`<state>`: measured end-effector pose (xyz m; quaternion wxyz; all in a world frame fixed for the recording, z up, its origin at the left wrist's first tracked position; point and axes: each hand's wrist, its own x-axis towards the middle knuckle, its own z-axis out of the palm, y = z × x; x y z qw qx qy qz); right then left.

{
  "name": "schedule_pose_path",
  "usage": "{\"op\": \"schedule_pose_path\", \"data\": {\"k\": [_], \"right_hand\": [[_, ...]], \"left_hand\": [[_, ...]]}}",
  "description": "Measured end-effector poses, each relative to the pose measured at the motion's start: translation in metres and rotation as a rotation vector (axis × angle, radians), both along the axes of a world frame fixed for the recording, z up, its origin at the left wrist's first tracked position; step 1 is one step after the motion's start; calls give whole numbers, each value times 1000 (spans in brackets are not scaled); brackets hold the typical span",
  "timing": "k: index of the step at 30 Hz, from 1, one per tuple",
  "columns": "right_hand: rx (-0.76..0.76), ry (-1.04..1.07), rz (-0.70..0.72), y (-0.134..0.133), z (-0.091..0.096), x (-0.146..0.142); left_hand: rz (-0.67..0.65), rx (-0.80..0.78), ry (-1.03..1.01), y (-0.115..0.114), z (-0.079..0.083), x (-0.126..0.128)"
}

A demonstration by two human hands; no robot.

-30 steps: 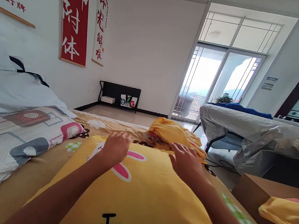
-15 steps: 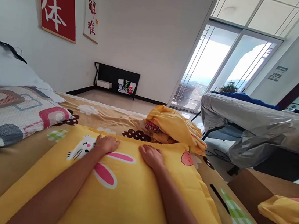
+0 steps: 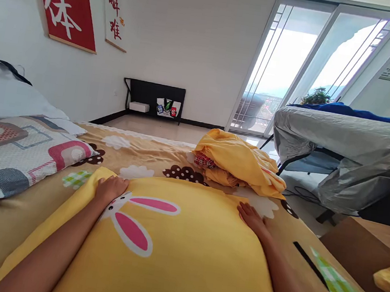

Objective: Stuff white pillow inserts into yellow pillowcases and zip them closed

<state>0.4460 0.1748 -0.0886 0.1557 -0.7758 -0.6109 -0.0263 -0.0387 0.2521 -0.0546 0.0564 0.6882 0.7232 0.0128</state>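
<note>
Both left hand (image 3: pixel 111 189) and right hand (image 3: pixel 252 218) lie palm-down on the yellow pillow (image 3: pixel 197 257), lower centre, grip unclear! Rabbit ears (image 3: pixel 135 232) point right; the frame cuts off its long axis. Bare bedsheet (image 3: pixel 10 222) opens lower left; yellow bundle (image 3: pixel 239 158) beyond the far edge (image 3: pixel 182 184).

The bare, ungloved left hand (image 3: pixel 112 189) had slim fingers (image 3: pixel 121 183), and just behind its grip a narrow left wrist (image 3: pixel 100 200) broadened smoothly into a bare left forearm (image 3: pixel 53 247). The uncovered right hand (image 3: pixel 251 216) had slender, tapering fingers; behind its grip ran a slim right wrist (image 3: pixel 263 232) and a smooth, bare right forearm (image 3: pixel 283 279).
</note>
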Motion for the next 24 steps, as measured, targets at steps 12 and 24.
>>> {"op": "schedule_pose_path", "data": {"k": [12, 24], "right_hand": [[286, -47, 475, -111, 89, -158], [240, 168, 86, -154, -12, -51]], "left_hand": [[-15, 266, -140, -39, 19, 5], [-342, 483, -240, -156, -30, -82]]}}
